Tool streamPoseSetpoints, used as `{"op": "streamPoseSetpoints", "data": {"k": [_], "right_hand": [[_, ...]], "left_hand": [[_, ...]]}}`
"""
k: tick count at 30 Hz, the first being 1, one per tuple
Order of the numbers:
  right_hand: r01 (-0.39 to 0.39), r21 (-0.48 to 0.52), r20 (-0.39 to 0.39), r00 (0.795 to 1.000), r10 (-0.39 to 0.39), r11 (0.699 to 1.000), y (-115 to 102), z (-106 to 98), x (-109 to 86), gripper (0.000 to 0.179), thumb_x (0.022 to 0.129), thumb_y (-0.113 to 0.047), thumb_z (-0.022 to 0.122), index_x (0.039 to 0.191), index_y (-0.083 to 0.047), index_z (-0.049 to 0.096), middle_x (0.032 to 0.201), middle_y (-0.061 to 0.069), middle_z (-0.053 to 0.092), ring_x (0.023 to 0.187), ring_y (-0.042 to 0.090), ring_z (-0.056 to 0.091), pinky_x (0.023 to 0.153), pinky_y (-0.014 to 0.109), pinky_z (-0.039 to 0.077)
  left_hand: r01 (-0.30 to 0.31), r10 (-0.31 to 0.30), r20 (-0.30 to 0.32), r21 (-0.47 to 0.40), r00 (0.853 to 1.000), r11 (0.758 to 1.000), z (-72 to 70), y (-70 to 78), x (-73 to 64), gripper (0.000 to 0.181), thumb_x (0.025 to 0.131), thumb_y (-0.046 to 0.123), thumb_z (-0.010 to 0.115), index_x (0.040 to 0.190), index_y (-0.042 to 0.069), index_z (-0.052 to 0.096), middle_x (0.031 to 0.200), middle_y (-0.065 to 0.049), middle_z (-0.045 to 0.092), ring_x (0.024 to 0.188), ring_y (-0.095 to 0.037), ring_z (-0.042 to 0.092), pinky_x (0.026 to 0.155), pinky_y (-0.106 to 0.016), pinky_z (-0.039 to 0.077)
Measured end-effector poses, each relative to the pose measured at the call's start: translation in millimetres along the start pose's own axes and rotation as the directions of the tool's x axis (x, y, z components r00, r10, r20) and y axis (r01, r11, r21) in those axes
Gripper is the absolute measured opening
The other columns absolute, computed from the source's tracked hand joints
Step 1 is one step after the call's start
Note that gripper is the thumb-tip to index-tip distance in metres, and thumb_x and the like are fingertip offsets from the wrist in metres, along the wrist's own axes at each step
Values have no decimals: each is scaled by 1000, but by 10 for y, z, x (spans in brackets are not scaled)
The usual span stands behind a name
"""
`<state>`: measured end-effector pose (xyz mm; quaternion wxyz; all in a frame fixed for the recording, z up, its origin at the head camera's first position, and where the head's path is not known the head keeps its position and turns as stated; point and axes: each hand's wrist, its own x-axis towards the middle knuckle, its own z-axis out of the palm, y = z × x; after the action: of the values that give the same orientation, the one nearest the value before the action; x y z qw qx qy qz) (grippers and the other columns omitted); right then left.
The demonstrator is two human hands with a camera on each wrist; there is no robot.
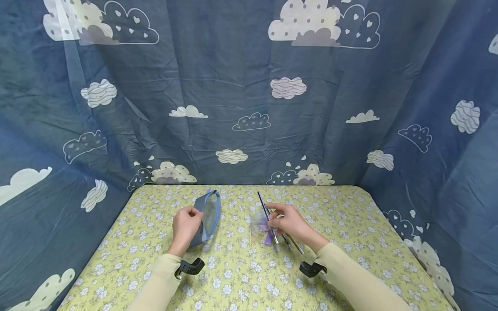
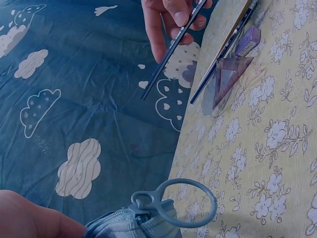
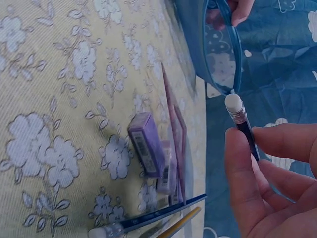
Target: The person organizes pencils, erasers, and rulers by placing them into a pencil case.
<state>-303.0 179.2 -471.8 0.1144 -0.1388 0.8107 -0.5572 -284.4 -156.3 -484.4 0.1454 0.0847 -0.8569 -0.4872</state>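
Observation:
My left hand (image 1: 187,224) pinches the side of a blue zip pouch (image 1: 199,203), whose mouth gapes toward the right. A ring-shaped zip pull (image 2: 214,208) sticks out from the pouch's end in the left wrist view. Between thumb and fingers, my right hand (image 1: 289,222) holds a dark blue pencil (image 3: 245,133) with a white eraser tip, raised above the table. Below that hand lie another dark blue pencil (image 3: 158,214), a yellow pencil (image 3: 182,223), small purple boxes (image 3: 146,144) and a purple-tinted set square (image 2: 233,82).
A yellow flowered cloth (image 1: 233,276) covers the table. Blue curtains with cloud prints (image 1: 218,86) hang behind it and along both sides. Each wrist carries a black camera mount (image 1: 190,267).

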Motion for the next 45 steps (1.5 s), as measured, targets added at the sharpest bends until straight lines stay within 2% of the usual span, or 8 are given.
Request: {"op": "streamPoseSetpoints", "data": {"k": [3,13,20,27,33,39,45], "right_hand": [[4,-8,5,1000,-3,1000,-12,15,24,56,94,-4,68,147,-12,50,106,19,61,83,49,63,74,60,54],[2,-24,-13,1000,-3,1000,-86,81,82,51,94,-5,71,141,-15,58,104,17,63,83,39,65,74,55,56],[-2,-9,13,1000,2,1000,-143,144,122,49,95,-4,68,142,-12,57,105,17,62,83,36,65,78,60,54],[10,-3,21,1000,-10,1000,-195,192,194,48,94,-5,69,140,-14,59,104,14,63,78,26,66,72,49,58],[13,46,38,999,-15,999,-295,229,240,49,94,-3,68,141,-12,58,105,17,63,78,32,67,78,61,53],[15,29,50,999,-16,999,-375,266,270,48,95,-5,68,141,-15,58,106,14,64,80,29,68,76,55,56],[-1,39,52,999,-1,999,-425,304,320,50,94,-6,70,142,-15,58,106,13,65,83,33,68,78,58,54]], "left_hand": [[12,-12,5,-11,1000,1000,-4,16,-7,13,94,16,67,87,5,70,75,-4,65,61,-19,61,59,-37,44],[47,-47,-5,-10,999,999,-9,49,-1,12,92,17,67,86,8,70,81,-5,66,63,-20,60,59,-36,44],[60,-59,14,-33,998,998,-22,52,1,13,94,18,68,88,6,70,84,-6,65,65,-21,57,59,-36,43],[77,-74,38,-82,997,994,-36,90,0,12,95,17,67,90,6,69,85,-7,64,66,-25,60,59,-36,44],[104,-97,61,-123,993,987,-13,96,21,14,95,17,66,94,4,70,91,-8,65,76,-36,66,63,-37,49],[114,-105,67,-151,992,982,6,93,17,14,95,17,67,94,2,69,91,-10,65,75,-37,66,67,-43,53],[128,-119,66,-153,991,980,18,91,-1,14,95,15,67,95,1,69,91,-10,64,73,-34,66,64,-39,53]]}}
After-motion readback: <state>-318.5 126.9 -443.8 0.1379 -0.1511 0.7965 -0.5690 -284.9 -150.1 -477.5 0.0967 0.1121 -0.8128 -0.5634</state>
